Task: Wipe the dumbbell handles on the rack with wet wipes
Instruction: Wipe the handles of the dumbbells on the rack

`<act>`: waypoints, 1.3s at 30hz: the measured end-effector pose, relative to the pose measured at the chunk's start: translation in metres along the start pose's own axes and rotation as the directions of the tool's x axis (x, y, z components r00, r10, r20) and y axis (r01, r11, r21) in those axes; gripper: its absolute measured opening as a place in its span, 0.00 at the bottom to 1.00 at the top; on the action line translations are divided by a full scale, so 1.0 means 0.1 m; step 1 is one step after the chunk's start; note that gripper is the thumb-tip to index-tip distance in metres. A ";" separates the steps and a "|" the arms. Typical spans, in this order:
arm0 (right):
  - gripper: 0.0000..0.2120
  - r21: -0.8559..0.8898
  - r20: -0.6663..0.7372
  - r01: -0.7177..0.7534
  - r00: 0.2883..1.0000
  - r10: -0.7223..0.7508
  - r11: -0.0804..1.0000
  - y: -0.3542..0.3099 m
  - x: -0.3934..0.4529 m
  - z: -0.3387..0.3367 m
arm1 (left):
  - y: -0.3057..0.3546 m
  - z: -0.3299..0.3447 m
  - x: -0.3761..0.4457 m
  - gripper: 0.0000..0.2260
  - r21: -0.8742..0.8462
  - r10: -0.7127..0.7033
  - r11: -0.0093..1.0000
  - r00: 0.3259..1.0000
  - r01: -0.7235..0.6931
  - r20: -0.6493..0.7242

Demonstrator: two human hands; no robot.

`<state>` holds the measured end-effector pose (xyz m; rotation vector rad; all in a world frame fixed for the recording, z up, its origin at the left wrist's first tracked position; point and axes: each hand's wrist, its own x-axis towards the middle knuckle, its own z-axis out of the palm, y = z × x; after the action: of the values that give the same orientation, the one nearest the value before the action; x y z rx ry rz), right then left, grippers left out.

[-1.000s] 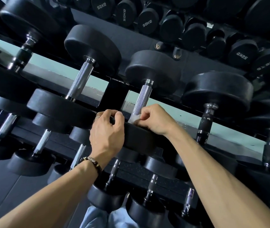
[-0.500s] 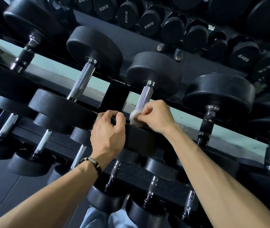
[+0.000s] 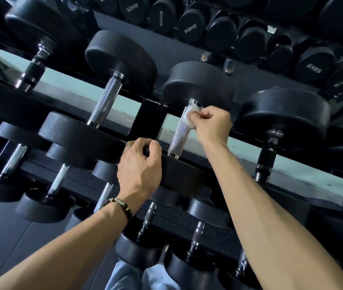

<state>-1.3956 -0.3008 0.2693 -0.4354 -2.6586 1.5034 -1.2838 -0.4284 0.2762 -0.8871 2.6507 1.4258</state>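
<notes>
Gym rack (image 3: 151, 120) | right hand (image 3: 212, 124), fingers pinching wet wipe (image 3: 190, 114), now up at far end of knurled handle (image 3: 180, 132) from near end | left hand (image 3: 140, 166) gripping near weight head (image 3: 179, 174) | stroke nearly complete.

A gym weight area is indicated: tiers of black rubber-headed dumbbells (image 3: 122, 65) are stored on a black steel rack (image 3: 149, 120), and dark rubber flooring (image 3: 5, 243) is laid below.

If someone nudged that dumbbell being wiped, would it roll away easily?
Probably not. The dumbbell has thick round heads, so it looks heavy, and the left hand grips its near head. The knurled handle likely isn't slippery, even under the wet wipe.
</notes>
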 end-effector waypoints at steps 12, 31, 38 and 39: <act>0.21 -0.171 0.514 0.152 0.857 -0.044 0.973 -0.04 -0.36 -0.12 | -0.02 0.01 0.01 0.10 0.013 -0.024 1.000 1.000 0.024 0.012; 0.15 -0.058 0.525 0.106 0.849 -0.060 0.993 0.07 -0.41 -0.22 | -0.04 0.01 0.02 0.15 0.009 0.017 1.000 1.000 -0.017 0.000; 0.11 0.195 0.152 -0.296 0.951 0.269 0.935 0.09 -0.19 0.10 | -0.06 0.02 0.04 0.16 -0.005 0.020 1.000 1.000 -0.020 0.000; 0.13 0.121 0.200 -0.295 0.942 0.268 0.948 0.13 -0.24 0.09 | -0.06 0.03 0.04 0.16 -0.006 0.020 1.000 1.000 -0.020 0.000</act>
<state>-1.3716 -0.3082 0.2555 -0.7290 -2.6796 1.8944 -1.2845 -0.4310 0.2688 -0.8627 2.6644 1.4388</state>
